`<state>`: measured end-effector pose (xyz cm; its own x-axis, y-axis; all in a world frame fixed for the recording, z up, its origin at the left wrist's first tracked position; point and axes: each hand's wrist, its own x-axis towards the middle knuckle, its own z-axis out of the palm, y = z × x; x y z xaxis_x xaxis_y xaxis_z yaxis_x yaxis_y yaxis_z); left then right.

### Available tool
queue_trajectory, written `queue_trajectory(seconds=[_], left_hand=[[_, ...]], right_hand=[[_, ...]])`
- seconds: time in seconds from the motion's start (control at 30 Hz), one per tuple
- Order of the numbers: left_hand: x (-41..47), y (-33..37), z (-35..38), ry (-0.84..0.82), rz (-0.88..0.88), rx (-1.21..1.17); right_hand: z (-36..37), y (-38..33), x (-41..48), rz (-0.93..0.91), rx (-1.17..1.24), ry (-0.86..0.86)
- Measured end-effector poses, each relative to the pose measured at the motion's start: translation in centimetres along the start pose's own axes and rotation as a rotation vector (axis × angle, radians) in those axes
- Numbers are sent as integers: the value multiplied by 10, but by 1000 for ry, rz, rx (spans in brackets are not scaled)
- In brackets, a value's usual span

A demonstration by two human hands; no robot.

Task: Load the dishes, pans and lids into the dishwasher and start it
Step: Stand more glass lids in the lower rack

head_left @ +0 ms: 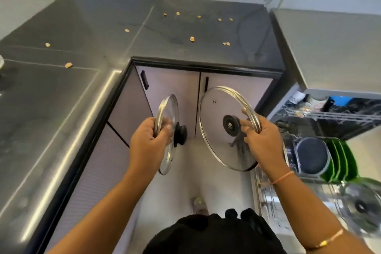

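My left hand (147, 140) grips the steel rim of a small glass lid (168, 107) with a black knob, held on edge over the floor. My right hand (261, 136) grips the rim of a larger glass lid (216, 121), its underside turned toward me. The open dishwasher (321, 117) is at the right. Its lower rack (266, 196) holds a dark pan (312, 155), green plates (340, 159) and another glass lid (360, 206). The upper rack (334, 114) carries small items.
A dark L-shaped countertop (185, 33) runs along the left and back, strewn with several yellowish crumbs (192, 39). Pale cabinet doors (171, 93) stand under it ahead of me. A grey counter (329, 47) sits above the dishwasher.
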<state>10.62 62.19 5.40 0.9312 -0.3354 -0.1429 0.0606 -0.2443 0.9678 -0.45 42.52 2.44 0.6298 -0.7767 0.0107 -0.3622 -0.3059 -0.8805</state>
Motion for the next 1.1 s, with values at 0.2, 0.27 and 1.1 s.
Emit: queue_trajectory(seconds=[0.2,0.27,1.1], left_hand=[[-32,-16,6,-90,-16,30],[-44,-20,17,-125,-11,79],[-208,-40,393,-483,-21,343]], right_hand=[[-30,18,-51,81,5,130],[-42,26,-65,97,-32,168],[-363,256,-76,320,-242,297]])
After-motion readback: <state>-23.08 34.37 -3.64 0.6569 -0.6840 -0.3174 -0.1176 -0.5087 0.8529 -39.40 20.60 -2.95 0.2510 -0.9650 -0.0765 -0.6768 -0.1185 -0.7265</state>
